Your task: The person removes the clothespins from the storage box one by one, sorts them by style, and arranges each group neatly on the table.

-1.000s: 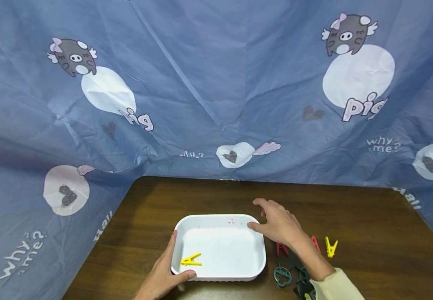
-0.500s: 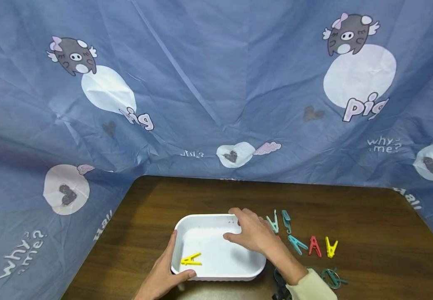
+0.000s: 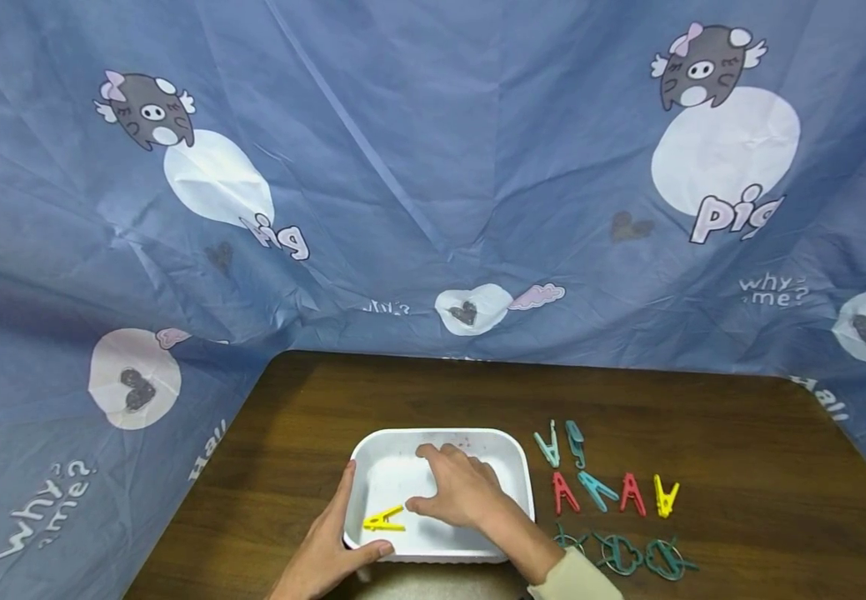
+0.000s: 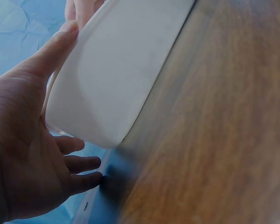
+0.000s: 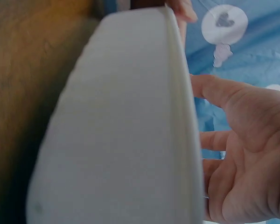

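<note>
In the head view a white plastic tray (image 3: 470,544) stands on the table, with one yellow clothespin (image 3: 383,520) lying in its front left part. My left hand (image 3: 322,537) holds the tray's front left corner, thumb over the front rim and index finger along the left side. Its other fingers stretch past the tray's end in the left wrist view. Over the inside of the tray hovers my right hand (image 3: 458,487), fingers spread and a little bent. Nothing shows in its grasp, and its thumb tip is just right of the yellow clothespin.
Right of the tray lie two red clothespins, one red clothespin (image 3: 564,493) nearer it, a blue clothespin (image 3: 598,490), a yellow clothespin (image 3: 665,497), a pale green clothespin (image 3: 548,444) and a teal clip (image 3: 575,443). Several dark green wire clips (image 3: 620,554) lie nearer. A blue curtain (image 3: 402,167) hangs behind.
My right hand has moved left from the tray's right rim to over its inside, near the yellow clothespin, uncovering the clips on the right. My left hand has stayed at the corner.
</note>
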`<state>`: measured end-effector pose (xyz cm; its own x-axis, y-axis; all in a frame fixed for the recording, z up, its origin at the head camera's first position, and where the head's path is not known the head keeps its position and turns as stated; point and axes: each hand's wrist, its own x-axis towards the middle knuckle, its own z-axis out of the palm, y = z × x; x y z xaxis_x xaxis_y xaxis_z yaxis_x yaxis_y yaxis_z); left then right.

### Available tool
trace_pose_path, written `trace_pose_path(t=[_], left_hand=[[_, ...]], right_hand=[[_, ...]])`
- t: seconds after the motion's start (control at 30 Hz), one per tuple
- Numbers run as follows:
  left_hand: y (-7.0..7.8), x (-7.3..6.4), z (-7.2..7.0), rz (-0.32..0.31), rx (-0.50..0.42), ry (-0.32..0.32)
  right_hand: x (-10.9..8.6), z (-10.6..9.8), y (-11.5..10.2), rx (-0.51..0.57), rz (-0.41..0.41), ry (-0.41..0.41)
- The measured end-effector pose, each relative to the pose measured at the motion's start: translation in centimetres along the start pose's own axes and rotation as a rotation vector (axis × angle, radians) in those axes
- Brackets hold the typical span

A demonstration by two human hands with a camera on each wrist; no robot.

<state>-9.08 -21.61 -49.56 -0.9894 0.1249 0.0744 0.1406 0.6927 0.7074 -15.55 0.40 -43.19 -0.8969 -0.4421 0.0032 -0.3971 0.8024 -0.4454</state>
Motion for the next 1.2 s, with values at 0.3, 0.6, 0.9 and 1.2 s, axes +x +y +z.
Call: trace_pose_path(t=[0.3, 0.6, 0.9, 1.2], left_hand=[[-0.1, -0.1, 0.1, 0.024, 0.006, 0.020], [-0.2, -0.1, 0.1, -0.010, -0.007, 0.002], [-0.3, -0.1, 0.1, 0.031, 0.004, 0.027], [-0.4, -0.2, 0.2, 0.041, 0.010, 0.051]], right_hand=[[0.2, 2.4, -1.3, -0.054, 0.002, -0.053], [0.4, 4.1, -2.4, -0.113, 0.014, -0.058], [0.7, 5.0, -2.5, -0.119, 0.022, -0.078], [1.1, 5.6, -2.4, -0.114, 0.006, -0.081]])
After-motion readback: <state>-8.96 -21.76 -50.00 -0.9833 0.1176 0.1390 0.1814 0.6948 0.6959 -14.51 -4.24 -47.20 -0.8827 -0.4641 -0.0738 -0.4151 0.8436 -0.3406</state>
